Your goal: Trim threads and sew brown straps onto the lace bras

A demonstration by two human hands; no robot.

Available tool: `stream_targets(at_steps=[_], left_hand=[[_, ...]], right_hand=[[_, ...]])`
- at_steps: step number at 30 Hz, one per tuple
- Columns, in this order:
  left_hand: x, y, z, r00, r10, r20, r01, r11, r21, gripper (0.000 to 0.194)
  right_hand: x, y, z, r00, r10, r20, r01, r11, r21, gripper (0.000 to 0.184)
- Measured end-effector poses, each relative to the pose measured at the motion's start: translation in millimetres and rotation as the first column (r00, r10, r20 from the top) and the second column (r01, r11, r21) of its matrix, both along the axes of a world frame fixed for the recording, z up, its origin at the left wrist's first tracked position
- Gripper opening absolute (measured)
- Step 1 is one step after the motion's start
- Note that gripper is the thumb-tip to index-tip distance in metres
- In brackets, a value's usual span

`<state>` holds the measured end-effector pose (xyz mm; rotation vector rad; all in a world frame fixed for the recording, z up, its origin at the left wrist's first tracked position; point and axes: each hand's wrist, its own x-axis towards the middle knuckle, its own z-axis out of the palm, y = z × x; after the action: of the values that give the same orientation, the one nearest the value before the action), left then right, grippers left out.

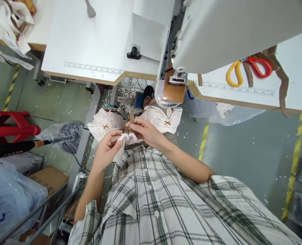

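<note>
White lace bras [107, 122] with small brown bows lie across my lap, below the sewing machine. My left hand [107, 148] is closed on the white lace edge of a bra, thumb on top. My right hand [148, 132] pinches a brown strap [132, 119] between thumb and fingers. Between the two hands, pale folded ends [125, 136] of the lace piece show side by side. My fingers partly cover where the strap meets the lace. Another bra cup [162, 117] rests just beyond my right hand.
The sewing machine arm [171, 86] overhangs at the upper right. Yellow-and-red-handled scissors [235, 74] and brown strips [283, 81] lie on the white table [89, 41]. A plastic bin [224, 112] is under the table edge; a red stool [13, 124] stands left.
</note>
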<state>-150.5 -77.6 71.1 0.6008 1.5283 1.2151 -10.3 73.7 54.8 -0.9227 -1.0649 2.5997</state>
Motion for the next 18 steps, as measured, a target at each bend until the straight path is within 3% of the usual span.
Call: stream_targets(at_steps=[2,5,12,15,18], left_hand=[[1.3,5.9,-2.6,0.997,0.042,0.065,-0.037,0.996,-0.076,0.039],[0.9,12.7,-8.9,0.996,0.009,0.087,0.005,0.988,-0.156,0.036],[-10.5,21.4,-25.7,0.991,-0.007,0.132,0.031,0.982,-0.186,0.03],[-11.4,27.5,-21.6,0.99,-0.05,0.133,0.073,0.982,-0.176,0.031],[-8.1,35.7,-10.8,0.998,-0.032,0.057,0.04,0.987,-0.155,0.033]], right_hand=[[-0.9,0.6,-1.7,1.0,-0.002,-0.012,0.002,1.0,-0.018,0.038],[-0.7,0.6,-6.2,0.999,0.001,-0.047,-0.001,1.0,0.003,0.038],[5.6,3.4,-9.8,0.999,-0.021,-0.04,0.022,1.0,0.004,0.036],[10.0,8.3,-10.1,0.998,-0.044,-0.038,0.043,0.999,-0.009,0.034],[16.0,15.7,-9.3,0.994,-0.08,-0.074,0.077,0.996,-0.049,0.034]])
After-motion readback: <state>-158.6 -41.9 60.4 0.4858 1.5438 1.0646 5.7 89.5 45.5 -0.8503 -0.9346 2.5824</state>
